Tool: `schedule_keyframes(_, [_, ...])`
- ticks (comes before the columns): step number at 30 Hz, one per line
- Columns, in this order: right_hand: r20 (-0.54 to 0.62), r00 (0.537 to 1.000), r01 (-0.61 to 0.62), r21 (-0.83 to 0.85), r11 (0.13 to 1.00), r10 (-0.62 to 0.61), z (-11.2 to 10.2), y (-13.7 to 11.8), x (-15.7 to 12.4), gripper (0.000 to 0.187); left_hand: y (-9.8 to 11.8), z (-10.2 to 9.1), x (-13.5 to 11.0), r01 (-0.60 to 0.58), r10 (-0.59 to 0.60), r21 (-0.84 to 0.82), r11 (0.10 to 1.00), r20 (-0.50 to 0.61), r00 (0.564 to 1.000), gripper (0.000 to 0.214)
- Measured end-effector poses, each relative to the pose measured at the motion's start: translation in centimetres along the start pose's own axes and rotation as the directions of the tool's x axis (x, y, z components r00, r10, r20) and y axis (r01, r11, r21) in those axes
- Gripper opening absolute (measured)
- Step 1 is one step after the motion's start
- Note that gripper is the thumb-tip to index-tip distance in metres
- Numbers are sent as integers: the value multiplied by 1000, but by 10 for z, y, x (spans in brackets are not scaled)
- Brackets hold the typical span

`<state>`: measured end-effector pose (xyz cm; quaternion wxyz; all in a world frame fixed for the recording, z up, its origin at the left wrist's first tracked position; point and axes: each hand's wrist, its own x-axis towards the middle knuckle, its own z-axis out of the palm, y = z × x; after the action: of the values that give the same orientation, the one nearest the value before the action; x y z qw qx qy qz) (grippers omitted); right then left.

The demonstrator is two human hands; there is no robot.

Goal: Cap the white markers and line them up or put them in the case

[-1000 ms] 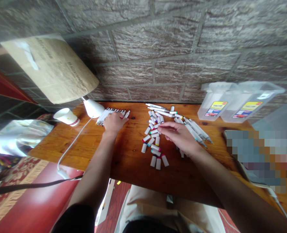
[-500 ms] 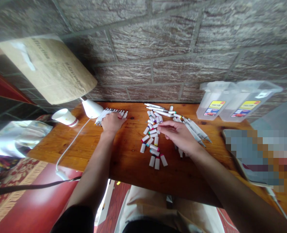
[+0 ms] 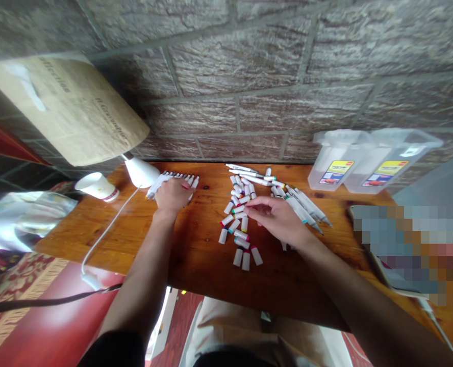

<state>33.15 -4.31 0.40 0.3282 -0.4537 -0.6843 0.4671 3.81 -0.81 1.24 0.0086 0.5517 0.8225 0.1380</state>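
My left hand (image 3: 172,194) lies curled over a row of white markers (image 3: 194,182) beside the lamp base, gripping the row; its fingertips are partly hidden. Over the right side of a scatter of white caps with coloured ends (image 3: 234,226), my right hand (image 3: 278,218) has thumb and index finger pinched together. Its fingertips almost touch the nearest caps, and whatever sits between them is too small to make out. Uncapped markers (image 3: 306,209) lie in a bunch just behind and right of that hand. More white markers (image 3: 249,174) rest near the wall.
A lamp (image 3: 140,171) with a paper shade and a paper cup (image 3: 97,186) stand at the left, a white cord (image 3: 109,227) crossing the wooden table (image 3: 196,255). Clear plastic containers (image 3: 331,153) stand at the back right. A blurred-out tablet-like device (image 3: 398,250) lies at the right edge.
My right hand has shifted slightly towards me and left over the caps, fingers still pinched. My left hand stays on the marker row. The whole view has moved a little.
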Motion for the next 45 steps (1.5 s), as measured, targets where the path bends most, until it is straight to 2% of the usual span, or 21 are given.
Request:
schedule_keyframes(7, [-19, 999, 47, -65, 997, -48, 0, -1, 1, 22, -4, 4, 5, 1, -1, 14, 1000, -24, 1000, 23])
schedule_keyframes(12, [-193, 973, 72, -266, 961, -126, -17, -3, 4, 16, -6, 5, 6, 3, -2, 17, 1000, -43, 999, 23])
schedule_keyframes(16, [-309, 936, 9, -459, 888, -170, -34, 0, 7, 17, -3, 7, 6, -42, 41, -11, 999, -73, 996, 28])
schedule_keyframes(19, [-282, 949, -48, -571, 820, -140, -40, 1, 7, 16, 4, 10, 5, -204, 190, -119, 972, -121, 974, 30])
schedule_keyframes(22, [-236, 966, -96, -698, 710, -102, -39, -1, 3, 15, 15, 14, 0, -369, 344, -237, 898, -140, 928, 32])
schedule_keyframes(25, [-209, 978, -160, -804, 572, -21, -33, -7, -1, 17, 26, 19, -8, -460, 451, -332, 824, -108, 886, 34])
schedule_keyframes(27, [-192, 981, -177, -830, 528, 27, -28, -11, -3, 20, 32, 21, -12, -505, 512, -377, 776, -90, 854, 35])
schedule_keyframes(31, [-202, 975, -220, -832, 510, 90, -19, -17, -4, 24, 35, 26, -15, -560, 579, -403, 724, -85, 811, 35])
schedule_keyframes(39, [-229, 964, -266, -845, 464, 134, -13, -18, -2, 28, 35, 30, -14, -592, 607, -443, 673, -127, 785, 36])
schedule_keyframes(45, [-205, 969, -246, -855, 457, 139, -12, -19, -2, 30, 37, 32, -17, -593, 650, -517, 617, -90, 755, 35])
